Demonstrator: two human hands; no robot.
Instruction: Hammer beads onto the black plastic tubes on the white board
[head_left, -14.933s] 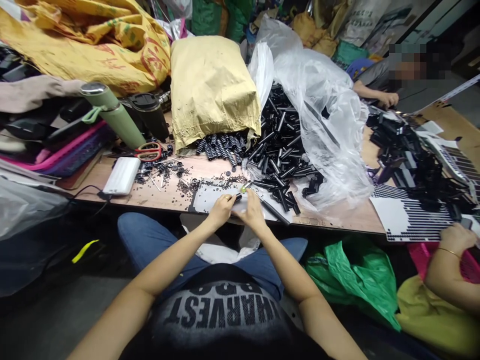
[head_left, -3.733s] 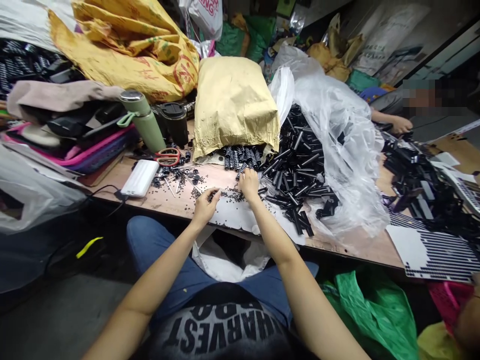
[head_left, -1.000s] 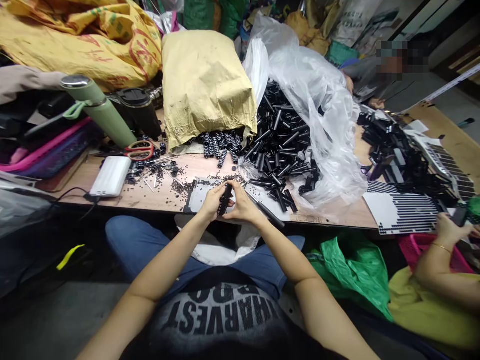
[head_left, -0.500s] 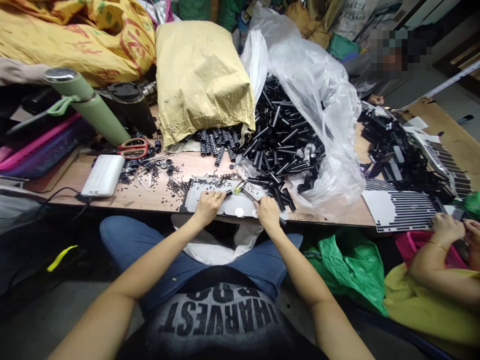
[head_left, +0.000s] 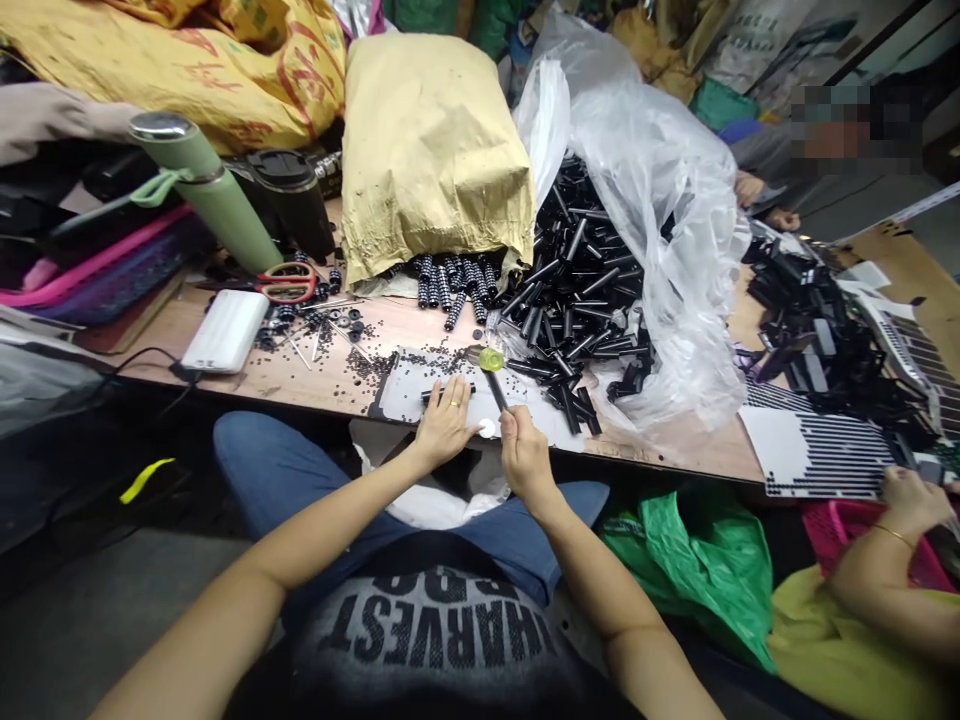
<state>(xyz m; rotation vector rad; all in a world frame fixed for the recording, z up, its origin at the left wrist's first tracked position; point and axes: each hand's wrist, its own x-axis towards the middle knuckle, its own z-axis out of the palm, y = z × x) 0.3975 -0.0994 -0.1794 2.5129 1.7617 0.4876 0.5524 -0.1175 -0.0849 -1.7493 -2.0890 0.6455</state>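
My left hand [head_left: 444, 428] lies on a white sheet [head_left: 409, 392] at the table's near edge, fingers spread over a short black tube [head_left: 447, 393] and pressing it down. My right hand [head_left: 523, 455] grips a thin black tool [head_left: 495, 385] with a yellow-green tip [head_left: 490, 359], which points away from me. Small black beads [head_left: 439, 362] are scattered over the sheet. A heap of black tubes [head_left: 577, 300] spills out of a clear plastic bag [head_left: 660, 220] to the right.
A tan paper sack [head_left: 431, 150] with ribbed black parts [head_left: 454, 280] stands behind. On the left are a green flask [head_left: 206, 190], a black cup [head_left: 292, 205], red scissors [head_left: 289, 283] and a white power bank [head_left: 225, 330]. Another person's hand [head_left: 911, 495] works at the right.
My hands were together around a black tube a second ago. They parted; my left hand now presses the tube flat on the sheet and my right hand has lifted the yellow-tipped tool.
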